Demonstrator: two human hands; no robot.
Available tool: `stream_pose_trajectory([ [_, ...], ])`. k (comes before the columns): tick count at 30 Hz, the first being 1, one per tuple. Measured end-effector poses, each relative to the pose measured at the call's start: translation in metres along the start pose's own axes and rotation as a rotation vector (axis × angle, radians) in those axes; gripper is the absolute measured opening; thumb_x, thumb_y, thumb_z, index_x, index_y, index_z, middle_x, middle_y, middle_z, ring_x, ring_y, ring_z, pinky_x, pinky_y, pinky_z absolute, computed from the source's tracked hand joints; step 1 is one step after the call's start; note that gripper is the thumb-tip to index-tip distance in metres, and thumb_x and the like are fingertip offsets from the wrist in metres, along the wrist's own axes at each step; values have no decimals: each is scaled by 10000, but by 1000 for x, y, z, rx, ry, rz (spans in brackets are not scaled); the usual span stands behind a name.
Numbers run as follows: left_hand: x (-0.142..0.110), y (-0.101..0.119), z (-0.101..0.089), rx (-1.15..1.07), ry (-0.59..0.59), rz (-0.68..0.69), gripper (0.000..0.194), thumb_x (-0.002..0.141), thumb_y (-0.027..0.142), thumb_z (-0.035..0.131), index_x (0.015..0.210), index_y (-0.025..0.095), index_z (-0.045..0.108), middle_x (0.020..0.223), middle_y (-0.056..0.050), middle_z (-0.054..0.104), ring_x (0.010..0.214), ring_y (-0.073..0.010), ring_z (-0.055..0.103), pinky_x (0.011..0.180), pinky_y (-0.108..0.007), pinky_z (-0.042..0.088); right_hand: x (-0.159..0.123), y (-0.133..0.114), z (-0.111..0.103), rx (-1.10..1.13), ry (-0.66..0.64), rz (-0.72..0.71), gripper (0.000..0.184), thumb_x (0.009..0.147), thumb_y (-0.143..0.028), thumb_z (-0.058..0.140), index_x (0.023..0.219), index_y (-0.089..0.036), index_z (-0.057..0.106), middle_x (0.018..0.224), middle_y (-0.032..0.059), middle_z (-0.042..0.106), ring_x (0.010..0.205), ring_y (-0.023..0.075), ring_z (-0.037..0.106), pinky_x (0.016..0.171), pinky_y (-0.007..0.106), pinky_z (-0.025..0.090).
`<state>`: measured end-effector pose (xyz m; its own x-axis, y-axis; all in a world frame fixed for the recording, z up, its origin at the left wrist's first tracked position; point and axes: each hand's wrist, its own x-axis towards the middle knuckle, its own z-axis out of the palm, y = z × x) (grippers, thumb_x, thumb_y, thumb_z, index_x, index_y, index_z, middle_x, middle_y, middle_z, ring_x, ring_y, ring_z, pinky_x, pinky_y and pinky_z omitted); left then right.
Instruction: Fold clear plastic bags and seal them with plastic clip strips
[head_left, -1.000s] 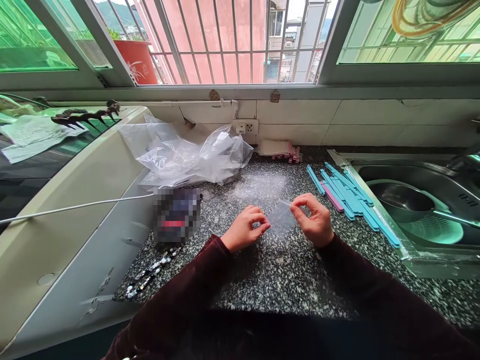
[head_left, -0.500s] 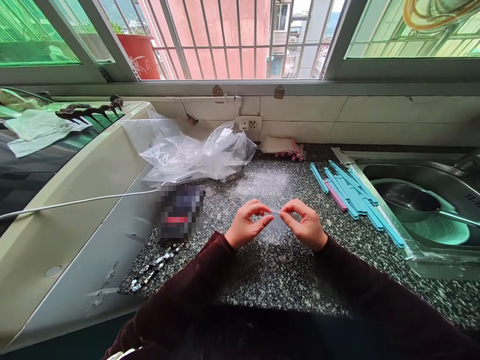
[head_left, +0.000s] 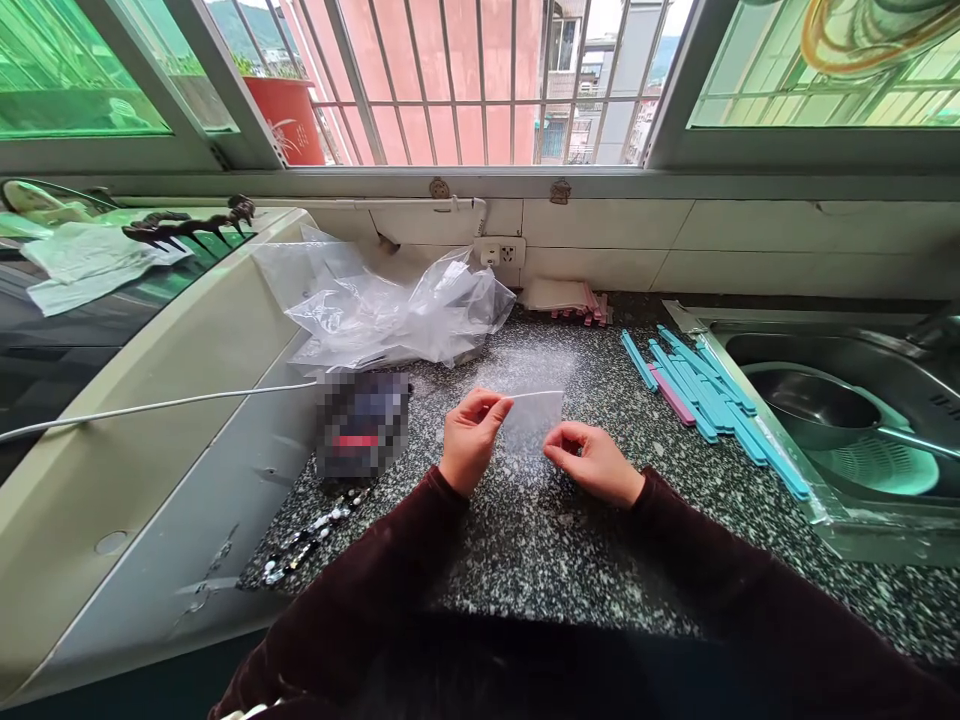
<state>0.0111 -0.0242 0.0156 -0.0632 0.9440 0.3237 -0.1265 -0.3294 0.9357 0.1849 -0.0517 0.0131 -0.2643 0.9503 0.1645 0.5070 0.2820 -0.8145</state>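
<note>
My left hand (head_left: 469, 440) pinches the upper left corner of a small clear plastic bag (head_left: 531, 418) between thumb and fingers. A white edge runs along the bag's top. At the bag's lower right side, my right hand (head_left: 598, 465) is closed with thumb and fingertips together on its edge. The bag is held up over the speckled stone counter (head_left: 540, 550), and its see-through film makes its lower outline hard to make out.
Crumpled clear plastic bags (head_left: 405, 310) lie at the back left, near a blurred dark device (head_left: 361, 425) and a beaded strap (head_left: 311, 535). Teal strips (head_left: 701, 385) with a pink one lie at right beside the sink (head_left: 750, 335). Pink-edged packets (head_left: 562, 297) rest by the wall.
My hands have moved apart from the bag's top edge. The right one has dropped to the bag's lower right side, while the left keeps the top corner, and more of the bag shows.
</note>
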Motion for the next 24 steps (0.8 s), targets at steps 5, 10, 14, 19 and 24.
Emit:
stream_pose_trajectory([
  [5, 1, -5, -2, -57, -22, -72, 252, 662, 406, 701, 725, 168, 646, 654, 18, 532, 618, -91, 461, 589, -216, 375, -1, -3, 1, 87, -17, 4, 154, 757, -264, 535, 642, -168, 571, 611, -4, 576, 581, 102, 495, 563, 236, 391],
  [10, 1, -6, -1, 88, -187, -137, 245, 670, 393, 685, 730, 156, 681, 697, -13, 592, 672, -118, 508, 657, -245, 397, -1, -4, 3, 79, -29, 19, 144, 753, -254, 528, 643, -170, 568, 606, -6, 579, 573, 101, 496, 563, 233, 399],
  [14, 4, -8, -2, 113, -159, -152, 217, 689, 371, 650, 657, 156, 640, 674, -8, 591, 666, -121, 513, 665, -247, 399, 5, 0, -18, -121, 45, 19, 120, 744, -284, 565, 724, -174, 609, 712, 23, 637, 651, 129, 550, 629, 256, 432],
  [19, 7, -7, -5, 172, -158, -184, 233, 693, 383, 612, 641, 156, 623, 674, -18, 613, 667, -132, 521, 669, -249, 397, 10, 21, -84, -747, 308, 362, 178, 789, -247, 486, 806, -175, 648, 908, 99, 660, 885, 230, 589, 713, 323, 425],
  [24, 7, -8, -7, 220, -175, -180, 273, 704, 411, 588, 631, 152, 634, 646, -22, 612, 644, -133, 514, 657, -252, 388, 5, 41, -122, -953, 301, 727, 247, 793, -316, 497, 892, -165, 666, 908, 151, 654, 823, 274, 606, 626, 337, 391],
])
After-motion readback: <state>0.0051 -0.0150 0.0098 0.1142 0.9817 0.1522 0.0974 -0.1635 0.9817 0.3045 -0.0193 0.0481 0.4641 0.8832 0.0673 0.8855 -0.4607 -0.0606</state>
